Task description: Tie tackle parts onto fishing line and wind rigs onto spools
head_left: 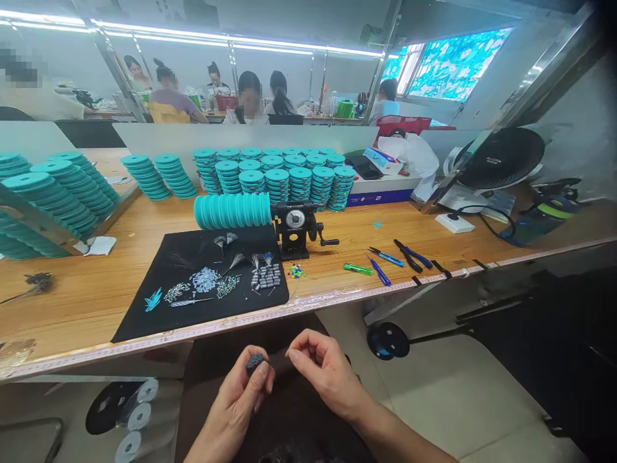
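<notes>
A small dark grey, knobbly piece (255,363) is pinched between the thumb and fingers of my left hand (241,392). My right hand (328,373) is a short way to its right, thumb and forefinger pressed together; anything between them is too small to see. Both hands are over my dark lap, below the table's front edge. Beyond them lies a black mat (159,276) with pale blue beads (205,280), small metal parts (177,292), turquoise strips (153,299), grey blocks (267,276) and fans of fine wire (236,260).
Behind the mat stands a hand-cranked winder (295,225) with turquoise spools (231,211) on its shaft. Stacked spools (277,183) line the back. Pliers (412,255), tweezers (386,257) and a green tube (357,269) lie right. A fan (501,157) stands far right. People sit beyond the partition.
</notes>
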`<action>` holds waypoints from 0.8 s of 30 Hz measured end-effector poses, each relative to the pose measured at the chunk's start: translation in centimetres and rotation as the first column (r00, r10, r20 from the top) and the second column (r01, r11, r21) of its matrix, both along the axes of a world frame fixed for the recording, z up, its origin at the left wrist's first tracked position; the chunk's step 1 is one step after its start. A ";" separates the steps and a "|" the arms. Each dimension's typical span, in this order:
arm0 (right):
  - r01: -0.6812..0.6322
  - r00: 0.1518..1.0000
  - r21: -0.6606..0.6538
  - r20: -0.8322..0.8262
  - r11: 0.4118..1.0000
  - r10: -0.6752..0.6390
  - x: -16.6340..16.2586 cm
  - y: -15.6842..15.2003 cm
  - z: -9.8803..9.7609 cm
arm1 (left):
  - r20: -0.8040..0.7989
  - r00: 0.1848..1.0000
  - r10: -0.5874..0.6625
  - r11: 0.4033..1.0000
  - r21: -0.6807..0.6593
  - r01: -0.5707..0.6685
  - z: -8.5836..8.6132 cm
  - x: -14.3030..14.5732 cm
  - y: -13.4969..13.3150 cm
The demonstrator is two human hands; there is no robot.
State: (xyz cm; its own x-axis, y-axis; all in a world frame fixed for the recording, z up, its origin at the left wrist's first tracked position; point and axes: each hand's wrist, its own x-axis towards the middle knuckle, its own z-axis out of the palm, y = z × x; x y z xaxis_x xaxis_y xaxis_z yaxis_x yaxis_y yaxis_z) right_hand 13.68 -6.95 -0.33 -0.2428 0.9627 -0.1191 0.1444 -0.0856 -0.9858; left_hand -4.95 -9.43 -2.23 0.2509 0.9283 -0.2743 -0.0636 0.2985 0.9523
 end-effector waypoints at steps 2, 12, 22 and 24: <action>0.007 1.000 0.007 0.004 1.000 -0.007 -0.1 -0.2 0.0 | -0.039 0.999 0.020 0.998 0.053 -0.018 -0.1 0.3 -0.1; -0.038 0.999 0.019 0.024 0.999 0.037 -0.5 -0.5 -0.9 | -0.163 0.980 0.117 0.990 0.093 -0.103 0.7 0.9 -0.4; -0.068 0.985 -0.039 -0.159 0.997 0.061 -0.6 -0.4 -0.8 | -0.193 0.980 0.047 0.996 0.088 -0.031 1.3 1.0 -0.3; -0.072 0.975 -0.064 -0.217 0.995 0.056 -0.8 -0.4 -0.8 | -0.176 0.983 0.044 0.996 0.081 -0.030 1.1 0.9 -0.2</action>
